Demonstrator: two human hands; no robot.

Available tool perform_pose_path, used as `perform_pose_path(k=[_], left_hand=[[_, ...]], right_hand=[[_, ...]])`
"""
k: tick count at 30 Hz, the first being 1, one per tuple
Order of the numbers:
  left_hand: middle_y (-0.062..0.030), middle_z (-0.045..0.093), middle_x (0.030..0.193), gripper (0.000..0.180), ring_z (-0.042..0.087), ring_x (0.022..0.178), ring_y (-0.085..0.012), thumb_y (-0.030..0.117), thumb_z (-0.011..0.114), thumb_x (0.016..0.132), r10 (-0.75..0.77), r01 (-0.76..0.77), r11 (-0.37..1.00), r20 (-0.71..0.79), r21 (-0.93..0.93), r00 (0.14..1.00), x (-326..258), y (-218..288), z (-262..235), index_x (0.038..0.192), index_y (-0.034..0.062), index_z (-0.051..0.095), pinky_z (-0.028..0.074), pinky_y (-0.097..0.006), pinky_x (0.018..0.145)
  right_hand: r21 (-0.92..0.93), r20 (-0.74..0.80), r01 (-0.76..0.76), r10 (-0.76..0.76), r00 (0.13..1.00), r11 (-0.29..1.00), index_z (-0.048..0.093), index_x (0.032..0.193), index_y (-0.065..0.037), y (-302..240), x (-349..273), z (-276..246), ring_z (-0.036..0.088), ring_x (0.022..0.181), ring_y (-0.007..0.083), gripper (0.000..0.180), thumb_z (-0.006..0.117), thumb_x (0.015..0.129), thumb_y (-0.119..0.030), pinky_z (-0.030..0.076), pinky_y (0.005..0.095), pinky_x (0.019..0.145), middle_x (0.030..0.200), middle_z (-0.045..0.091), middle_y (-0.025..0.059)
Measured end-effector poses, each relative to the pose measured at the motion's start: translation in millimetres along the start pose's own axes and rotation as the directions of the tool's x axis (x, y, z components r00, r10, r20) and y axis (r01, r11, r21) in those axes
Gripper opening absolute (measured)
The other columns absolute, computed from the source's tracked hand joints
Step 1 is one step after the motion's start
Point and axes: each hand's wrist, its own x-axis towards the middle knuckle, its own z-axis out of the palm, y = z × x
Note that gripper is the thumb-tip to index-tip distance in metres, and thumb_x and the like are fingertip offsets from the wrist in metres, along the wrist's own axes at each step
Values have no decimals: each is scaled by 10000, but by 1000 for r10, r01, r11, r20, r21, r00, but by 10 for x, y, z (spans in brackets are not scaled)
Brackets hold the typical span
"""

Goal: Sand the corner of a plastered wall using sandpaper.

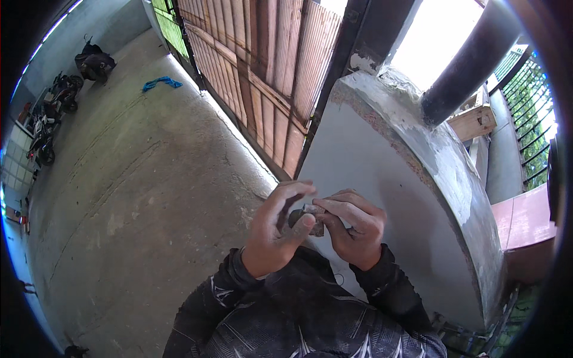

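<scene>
Small grey piece (314, 209), with one visible end, sits between two hands just below the frame's centre. The right hand (357, 230) pinches it; the left hand (271, 232) curves half open beside it, whether gripping I cannot tell. One blue cloth (162, 83) lies upper left; one dark pole (468, 62) slants upper right.

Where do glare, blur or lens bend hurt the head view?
Head view: glare blows out white beside the thick black cylindrical post, light streaks under the brown ribbed gate, edges bow toward the dark rim, and the bare left hand looks slightly motion-blurred up top.
</scene>
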Motion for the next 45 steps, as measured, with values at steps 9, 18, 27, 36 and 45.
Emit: perform_pose_path(k=[9,18,27,36,45], left_hand=[[-110,684,1000,327,636,809,-137,162,674,903,-440,405,801,26,-441,898,28,-285,160,1130,-70,630,517,-256,723],[-104,662,941,186,655,776,-133,-30,658,840,-336,251,919,-271,-305,902,723,-726,144,1023,-65,660,544,-243,687],[-144,690,886,217,696,774,-197,-31,714,772,155,-124,972,-146,198,977,1320,-837,388,984,-21,673,536,-243,664],[-138,678,858,325,689,758,-211,-8,760,761,431,-373,856,-96,358,897,1319,-983,460,1054,25,624,534,-302,585],[-89,615,801,347,604,664,-186,-98,767,701,395,-331,831,-57,447,917,1206,-952,484,992,39,636,473,-285,552]], right_hand=[[-275,-122,151,-190,974,950,707,983,-20,280,33,87,594,725,263,303,750,686,27,500,351,642,838,607,84],[-488,85,206,-189,978,848,698,1030,-47,583,-43,-424,568,639,218,329,751,706,-36,438,346,548,796,569,72],[-629,73,391,-450,890,672,722,967,-150,869,-201,-301,538,568,133,199,682,780,-205,399,303,550,705,612,-5],[-617,107,364,-383,917,698,729,1033,-168,845,-219,-351,537,568,127,247,672,801,-231,379,279,561,716,632,-8],[-620,169,359,-327,930,698,676,918,-150,795,-216,-362,532,555,150,152,638,771,-168,395,317,604,640,601,-17]])
